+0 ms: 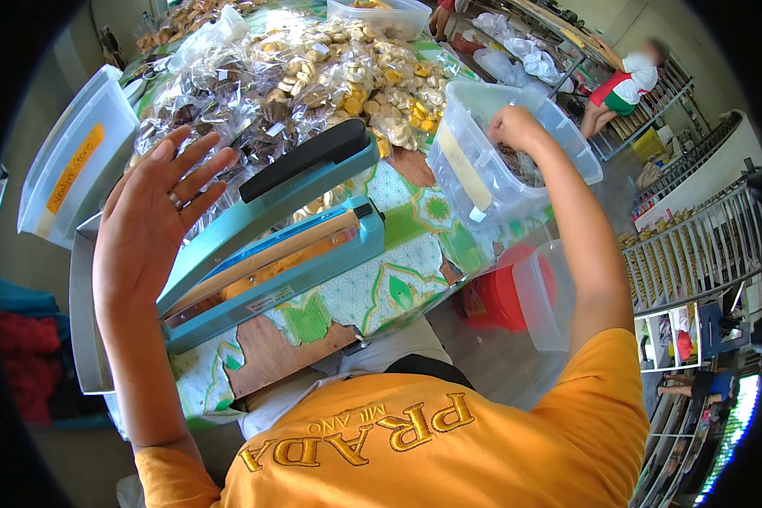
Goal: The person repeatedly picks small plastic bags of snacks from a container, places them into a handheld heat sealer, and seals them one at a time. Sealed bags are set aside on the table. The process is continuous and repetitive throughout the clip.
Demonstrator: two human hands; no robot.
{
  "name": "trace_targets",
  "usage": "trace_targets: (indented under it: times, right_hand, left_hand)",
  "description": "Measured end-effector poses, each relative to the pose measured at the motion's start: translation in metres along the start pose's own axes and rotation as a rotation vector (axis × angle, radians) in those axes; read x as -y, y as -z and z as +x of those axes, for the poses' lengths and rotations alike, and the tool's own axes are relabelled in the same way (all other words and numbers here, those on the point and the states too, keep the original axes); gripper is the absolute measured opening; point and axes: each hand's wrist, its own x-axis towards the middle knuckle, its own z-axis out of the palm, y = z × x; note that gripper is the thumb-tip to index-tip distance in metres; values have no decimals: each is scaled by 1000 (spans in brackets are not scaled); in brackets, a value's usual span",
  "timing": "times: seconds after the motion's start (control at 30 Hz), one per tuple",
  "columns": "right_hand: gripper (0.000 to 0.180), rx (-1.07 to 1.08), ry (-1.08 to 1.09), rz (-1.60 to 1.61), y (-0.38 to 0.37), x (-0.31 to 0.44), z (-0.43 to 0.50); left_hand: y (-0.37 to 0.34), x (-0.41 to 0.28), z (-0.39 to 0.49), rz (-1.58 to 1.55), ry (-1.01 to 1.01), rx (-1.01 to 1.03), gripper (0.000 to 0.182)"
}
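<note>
My left hand (149,209) is raised with its fingers apart and nothing in it, over the left end of a light-blue impulse sealer (279,273). The sealer's arm with a black handle (308,155) is lifted. At the right, my right hand (514,127) reaches into a clear plastic bin (460,165) holding small clear packets (524,168); its fingers are curled, and whether they grip a packet cannot be told. Beyond the sealer lies a large heap of clear bags of cookies (305,82), dark ones at the left, pale and yellow ones at the right.
A labelled plastic bin (79,165) tilts at the left, above a metal tray (89,317). A torn patterned cover (387,279) lies on the table. Below its right edge are a red bucket (501,292) and a clear container (546,298). Another person (628,79) stands by racks farther back.
</note>
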Motion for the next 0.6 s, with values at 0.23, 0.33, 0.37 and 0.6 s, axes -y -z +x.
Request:
trace_targets:
  times: [0.23, 0.33, 0.37, 0.6]
  right_hand:
    - [19, -437, 73, 335, 59, -18, -40]
    - [22, -490, 187, 587, 93, 3, -70]
    - [24, -521, 281, 709, 103, 14, -80]
    - [22, -292, 457, 1087, 142, 112, -138]
  left_hand:
    - [-4, -12, -26, 173, -99, -87, 47]
    - [-9, -7, -33, 294, -158, -87, 47]
    - [-13, -4, -34, 323, -204, -30, 47]
    - [-65, 50, -34, 265, -126, 368, 87]
